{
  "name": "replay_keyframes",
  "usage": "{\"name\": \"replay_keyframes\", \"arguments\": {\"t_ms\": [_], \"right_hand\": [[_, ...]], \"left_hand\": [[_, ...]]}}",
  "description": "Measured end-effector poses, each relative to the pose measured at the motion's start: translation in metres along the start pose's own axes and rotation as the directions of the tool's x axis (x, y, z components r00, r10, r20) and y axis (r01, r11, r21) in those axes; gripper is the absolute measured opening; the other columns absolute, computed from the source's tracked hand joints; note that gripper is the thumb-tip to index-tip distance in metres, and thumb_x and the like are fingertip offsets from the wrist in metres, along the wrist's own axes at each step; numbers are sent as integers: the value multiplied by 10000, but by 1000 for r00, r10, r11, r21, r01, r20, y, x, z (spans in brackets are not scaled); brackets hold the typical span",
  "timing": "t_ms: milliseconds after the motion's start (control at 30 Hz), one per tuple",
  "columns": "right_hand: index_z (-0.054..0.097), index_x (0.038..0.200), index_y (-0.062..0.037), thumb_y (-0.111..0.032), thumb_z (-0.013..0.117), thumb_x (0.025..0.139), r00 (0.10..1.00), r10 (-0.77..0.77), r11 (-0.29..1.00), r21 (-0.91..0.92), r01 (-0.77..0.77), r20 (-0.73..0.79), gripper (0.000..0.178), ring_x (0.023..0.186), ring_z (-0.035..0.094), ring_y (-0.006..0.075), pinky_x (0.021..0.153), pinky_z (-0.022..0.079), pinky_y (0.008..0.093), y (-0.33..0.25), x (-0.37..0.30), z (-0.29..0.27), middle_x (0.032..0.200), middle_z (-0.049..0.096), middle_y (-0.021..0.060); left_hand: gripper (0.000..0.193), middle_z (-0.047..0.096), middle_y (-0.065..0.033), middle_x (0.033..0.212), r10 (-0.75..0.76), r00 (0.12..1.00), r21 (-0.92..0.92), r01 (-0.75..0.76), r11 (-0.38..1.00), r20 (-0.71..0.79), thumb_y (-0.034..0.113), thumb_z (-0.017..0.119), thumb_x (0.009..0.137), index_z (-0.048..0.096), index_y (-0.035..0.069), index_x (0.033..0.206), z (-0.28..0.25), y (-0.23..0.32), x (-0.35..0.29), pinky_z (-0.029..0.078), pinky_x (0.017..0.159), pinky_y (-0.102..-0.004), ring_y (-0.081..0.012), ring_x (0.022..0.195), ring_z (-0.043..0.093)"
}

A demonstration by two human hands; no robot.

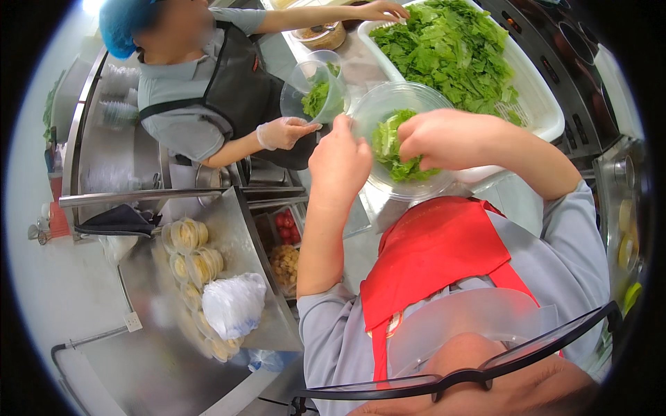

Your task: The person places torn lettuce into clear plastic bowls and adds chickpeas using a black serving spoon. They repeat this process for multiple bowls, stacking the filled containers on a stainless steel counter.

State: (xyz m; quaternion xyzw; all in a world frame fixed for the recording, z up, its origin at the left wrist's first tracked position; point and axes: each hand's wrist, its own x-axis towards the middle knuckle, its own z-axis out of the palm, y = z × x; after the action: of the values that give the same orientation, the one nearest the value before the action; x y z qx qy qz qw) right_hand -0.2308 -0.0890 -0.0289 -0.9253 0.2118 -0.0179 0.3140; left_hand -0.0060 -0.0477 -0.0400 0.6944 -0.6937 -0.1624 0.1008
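My left hand [340, 156] pinches the left rim of a clear, round plastic bowl [381, 97]. Inside that bowl lies some chopped green lettuce [402, 166]. My right hand [437, 139] reaches into the bowl from the right, its curled fingers closed on the lettuce; the fingertips are partly hidden. Beyond the bowl, a white plastic basket [551, 128] holds a large heap of cut lettuce [451, 52].
Across from me on the left, a co-worker's gloved hand [284, 132] holds clear bowls [295, 87] with lettuce; their other hand [381, 10] is at the basket. Lidded cups [201, 267] and a white plastic bag [236, 305] sit on a steel counter [243, 222].
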Motion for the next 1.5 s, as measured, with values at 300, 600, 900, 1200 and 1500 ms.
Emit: {"name": "replay_keyframes", "arguments": {"t_ms": [300,600,900,1200,1500], "right_hand": [[708,1070,6,-47,695,870,906,-100,975,143,173,-411,208,938,673,257,837,547,369,27,-10,-18,1018,697,126],[557,1412,-111,-86,891,693,779,612,786,-210,-581,136,794,1206,590,394,1026,518,465,172,-20,71,1294,593,197],[654,1189,-65,64,665,760,860,503,861,-125,-492,80,448,1009,679,415,882,552,478,217,-51,151,1089,690,224],[604,1282,-91,63,726,774,718,557,796,23,-604,-418,544,1156,605,405,1001,529,469,248,-63,87,1206,621,195],[700,1073,-65,-6,763,791,724,589,797,109,-595,-358,295,1096,633,365,930,512,446,268,-75,120,1156,635,139]], "left_hand": [[372,716,-257,999,-19,999,39,17,999,47,161,584,944,497,-9,1263,-3,-4,0,537,848,-510,-435,967,694],[393,716,-253,934,-21,999,30,20,999,34,166,593,955,479,-5,1290,-3,3,-15,552,785,-513,-423,900,709],[386,714,-250,934,-20,999,30,18,999,41,177,603,943,496,7,1272,1,-2,-14,547,795,-519,-441,894,698],[376,719,-244,962,-62,997,-11,63,998,55,199,615,936,534,21,1257,1,-4,-5,540,822,-517,-436,931,695],[379,692,-170,783,-82,996,-198,90,976,46,170,631,898,593,46,1254,3,-12,1,518,766,-470,-377,805,682]]}}
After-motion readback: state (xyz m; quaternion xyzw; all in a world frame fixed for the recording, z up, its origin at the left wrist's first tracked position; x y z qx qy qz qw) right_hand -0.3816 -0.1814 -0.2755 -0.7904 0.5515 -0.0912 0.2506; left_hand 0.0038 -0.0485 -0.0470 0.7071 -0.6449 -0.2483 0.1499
